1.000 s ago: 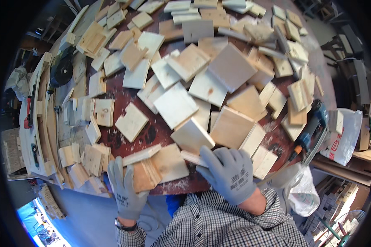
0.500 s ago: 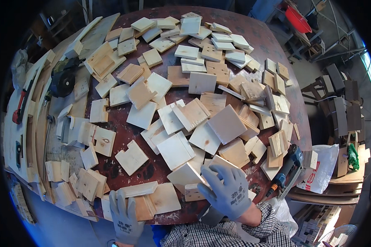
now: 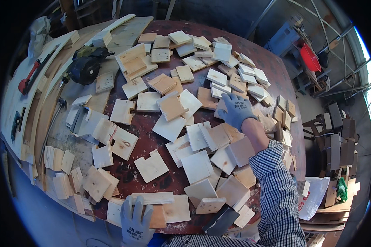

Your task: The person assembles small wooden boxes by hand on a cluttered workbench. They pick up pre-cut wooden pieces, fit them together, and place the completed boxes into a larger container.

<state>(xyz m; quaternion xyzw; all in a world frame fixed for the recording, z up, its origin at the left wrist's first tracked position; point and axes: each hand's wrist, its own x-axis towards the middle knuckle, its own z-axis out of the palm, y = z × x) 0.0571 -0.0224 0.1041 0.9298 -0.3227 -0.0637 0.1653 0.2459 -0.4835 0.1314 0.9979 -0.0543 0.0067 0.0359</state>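
Observation:
My left hand (image 3: 137, 222), in a grey work glove, lies at the table's near edge. Its fingers are stretched apart over the end of a long narrow wooden strip (image 3: 154, 198) and a pale board (image 3: 177, 209). My right hand (image 3: 238, 111), gloved alike, reaches out over the middle of the wood pile. Its fingers are spread, with the thumb apart, on or just above boards; what lies under the palm is hidden. A brown block (image 3: 207, 99) is just left of it, and pale small boards (image 3: 219, 77) lie beyond its fingertips. A notched board (image 3: 151, 166) rests nearer me.
The dark red table (image 3: 130, 175) bears many scattered wood pieces. At left lie a black power tool (image 3: 85, 68), a red-and-black tool (image 3: 30, 76) and long planks (image 3: 123, 36). A white plastic bag (image 3: 315, 197) hangs at right. A red basin (image 3: 309, 57) stands farther back.
My right hand has moved from the near edge forward to the middle of the pile, arm extended. My left hand stays by the strip. The view has shifted.

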